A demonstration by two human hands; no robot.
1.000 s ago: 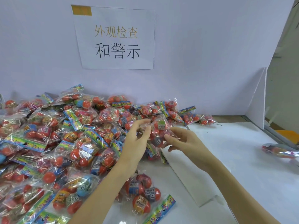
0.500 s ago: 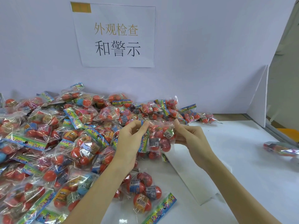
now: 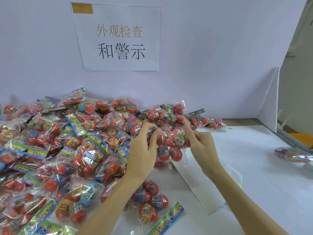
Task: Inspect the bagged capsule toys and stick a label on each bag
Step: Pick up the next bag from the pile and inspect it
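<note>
A clear bag of red capsule toys [image 3: 169, 146] hangs in the air between my two hands, above the table's middle. My left hand [image 3: 144, 150] pinches its colourful header end on the left. My right hand [image 3: 201, 146] pinches the plastic at the bag's right end. A large heap of similar bagged capsule toys [image 3: 59, 150] covers the left half of the table, reaching back to the wall. One more bag [image 3: 150, 206] lies flat near the front, under my left forearm.
A white sheet of paper [image 3: 203, 189] lies on the white table [image 3: 254, 175] below my right hand. A single bag [image 3: 293, 155] lies apart at the right edge. A paper sign [image 3: 118, 38] with printed characters hangs on the back wall. A white divider panel [image 3: 271, 102] stands at right.
My hands picked the bag up off the heap's edge and turned it so that it now hangs lengthwise between both hands. Both hands shifted slightly toward me.
</note>
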